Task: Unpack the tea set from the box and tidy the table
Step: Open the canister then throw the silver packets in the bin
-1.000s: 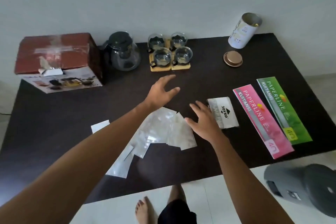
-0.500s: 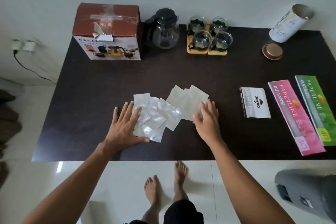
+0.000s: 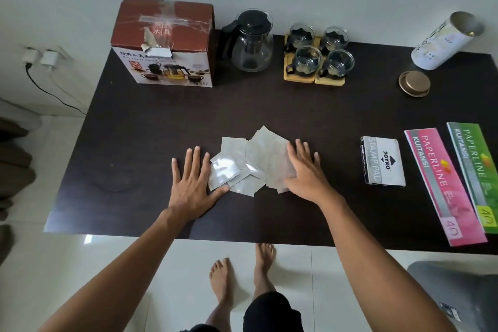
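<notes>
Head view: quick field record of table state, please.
left hand: flat, fingers straight, at left edge of the pile
right hand: flat on the pile's right side
clear plastic sleeves: loose overlapping pile, table centre
brown cardboard tea-set box: far left, closed
glass teapot with black lid: beside box
four glass cups: on wooden coasters

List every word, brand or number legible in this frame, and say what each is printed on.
"JOYKO" and "STAMP PAD": stamp pad box.
"PAPERLINE", "KUITANSI", "40": pink receipt book.
"PAPERLINE", "KUITANSI", "40": green receipt book.
"水具": tea set box, on its taped top; the front's smaller print is too blurred.
White canister: print unreadable.
</notes>
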